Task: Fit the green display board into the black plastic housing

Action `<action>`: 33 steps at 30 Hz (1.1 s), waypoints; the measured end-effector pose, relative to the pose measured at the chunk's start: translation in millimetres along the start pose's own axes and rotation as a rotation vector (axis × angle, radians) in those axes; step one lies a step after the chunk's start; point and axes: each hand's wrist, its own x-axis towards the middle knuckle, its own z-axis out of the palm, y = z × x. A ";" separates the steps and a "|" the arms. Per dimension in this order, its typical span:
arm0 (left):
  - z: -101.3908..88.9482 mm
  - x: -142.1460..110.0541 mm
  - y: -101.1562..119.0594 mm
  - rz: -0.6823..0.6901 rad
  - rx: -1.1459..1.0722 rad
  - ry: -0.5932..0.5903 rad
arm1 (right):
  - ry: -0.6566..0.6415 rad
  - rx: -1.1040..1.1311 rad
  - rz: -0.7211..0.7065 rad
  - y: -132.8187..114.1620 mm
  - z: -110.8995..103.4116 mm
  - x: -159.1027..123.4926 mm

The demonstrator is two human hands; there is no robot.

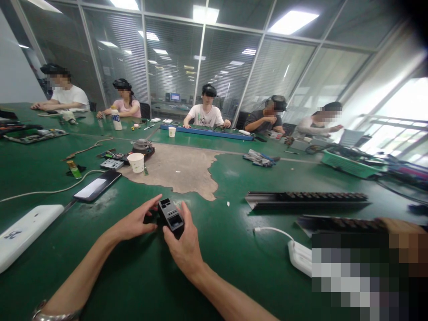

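Observation:
In the middle foreground I see a small dark grey box-shaped part point(171, 214) with rectangular openings and a row of small slots on its top face. My right hand point(185, 240) grips it by its near end, thumb on one side and fingers on the other. It is tilted, just over the green table point(214, 276). My left hand point(138, 219) is at its left side, thumb and fingers apart, with the fingertips at its far left corner. Whether those fingertips touch the part, I cannot tell.
A phone point(96, 185) cabled to a white power bank point(30, 232) lies left. A paper cup point(136, 162) stands near disassembled electronics. Two dark metal rails point(307, 201) and a white charger point(299, 256) lie right, beside a neighbour's hand. Several people sit opposite; a green basket point(351, 165) holds cables.

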 end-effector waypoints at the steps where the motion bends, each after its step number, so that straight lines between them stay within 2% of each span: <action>1: -0.1 0.1 -0.7 -0.004 -0.005 -0.005 | 0.000 0.003 0.017 0.0 -0.8 0.6; 4: -1.1 0.3 -1.6 0.010 0.010 -0.018 | -0.025 -0.031 0.050 3.8 -0.3 -2.0; 7: -2.5 -0.1 -0.6 0.047 0.049 -0.050 | -0.068 -0.085 0.005 11.1 3.4 -8.9; 12: -4.0 -0.6 -1.0 0.025 0.049 -0.054 | -0.042 -0.075 0.011 15.5 4.8 -13.3; 20: -2.8 1.5 -7.0 0.033 0.013 -0.050 | -0.037 0.095 0.008 0.6 -5.2 -4.4; 25: -1.8 0.9 -10.8 0.038 -0.016 -0.048 | 0.079 0.112 -0.048 -11.3 -20.5 7.3; 30: -3.8 -0.4 -2.1 0.010 0.048 -0.066 | 0.167 0.071 0.005 9.3 -34.1 20.0; 33: -4.3 -0.6 3.8 0.024 0.072 -0.076 | 0.153 -0.006 0.056 29.6 -35.8 23.9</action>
